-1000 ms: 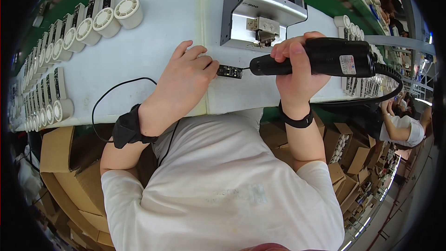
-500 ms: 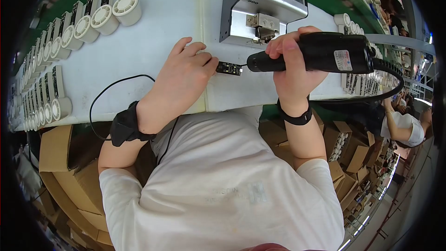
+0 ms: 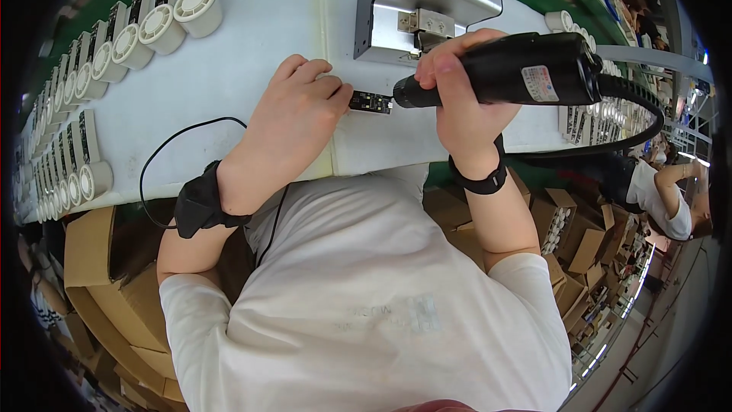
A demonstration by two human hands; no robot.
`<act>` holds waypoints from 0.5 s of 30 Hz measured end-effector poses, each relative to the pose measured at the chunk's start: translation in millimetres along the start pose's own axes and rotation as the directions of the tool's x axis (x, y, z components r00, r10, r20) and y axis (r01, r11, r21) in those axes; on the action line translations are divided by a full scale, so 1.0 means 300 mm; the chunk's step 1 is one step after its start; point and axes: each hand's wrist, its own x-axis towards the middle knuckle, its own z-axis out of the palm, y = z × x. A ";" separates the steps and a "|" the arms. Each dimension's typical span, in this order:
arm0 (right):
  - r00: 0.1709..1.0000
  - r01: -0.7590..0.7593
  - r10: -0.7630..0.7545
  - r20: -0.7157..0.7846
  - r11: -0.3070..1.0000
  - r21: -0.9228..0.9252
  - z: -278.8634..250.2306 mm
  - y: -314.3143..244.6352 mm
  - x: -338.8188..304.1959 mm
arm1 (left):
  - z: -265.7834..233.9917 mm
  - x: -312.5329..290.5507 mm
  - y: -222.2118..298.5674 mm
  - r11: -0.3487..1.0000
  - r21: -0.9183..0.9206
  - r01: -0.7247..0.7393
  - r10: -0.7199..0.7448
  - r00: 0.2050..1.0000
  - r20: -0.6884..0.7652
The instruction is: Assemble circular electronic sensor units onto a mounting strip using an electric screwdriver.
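My left hand pinches one end of a small device with a dark circuit board on its face, low over the white table. The part of the device under my fingers is hidden. In my right hand is a black electric screwdriver, gripped around its body and held nearly level. Its nose points left and meets the right end of the board; the bit itself cannot be made out. A black band with a thin cord circles my left wrist, and another black band is on my right.
Just beyond my right hand stands a silver metal machine, probably a screw feeder. Rows of white round-headed devices with circuit boards line the table's left side; more stand at the right. Cardboard boxes sit below the table edge. The screwdriver's cable loops right.
The screwdriver has come left and slightly up, closing the small gap between its nose and the board's end. My left hand with the device has shifted only slightly in the picture.
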 end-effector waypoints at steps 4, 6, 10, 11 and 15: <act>0.997 -0.014 0.019 -0.071 0.997 0.076 0.022 -0.007 0.014 | -0.013 0.007 -0.003 0.999 -0.011 0.030 -0.030 0.999 0.040; 0.998 0.009 -0.004 -0.062 0.997 0.082 -0.003 -0.035 0.024 | -0.021 0.008 0.001 0.999 -0.005 0.035 -0.035 0.998 0.052; 0.955 0.204 -0.195 -0.222 0.979 0.016 -0.036 -0.105 0.115 | -0.073 -0.006 0.014 0.996 -0.003 0.086 -0.086 0.996 0.002; 0.954 0.208 -0.200 -0.223 0.978 0.014 -0.033 -0.103 0.128 | -0.095 -0.015 0.016 0.992 -0.016 0.125 -0.126 0.989 -0.075; 0.953 0.212 -0.227 -0.201 0.973 -0.091 -0.019 -0.083 0.178 | -0.044 -0.107 -0.003 0.828 -0.416 0.375 -0.468 0.871 -0.147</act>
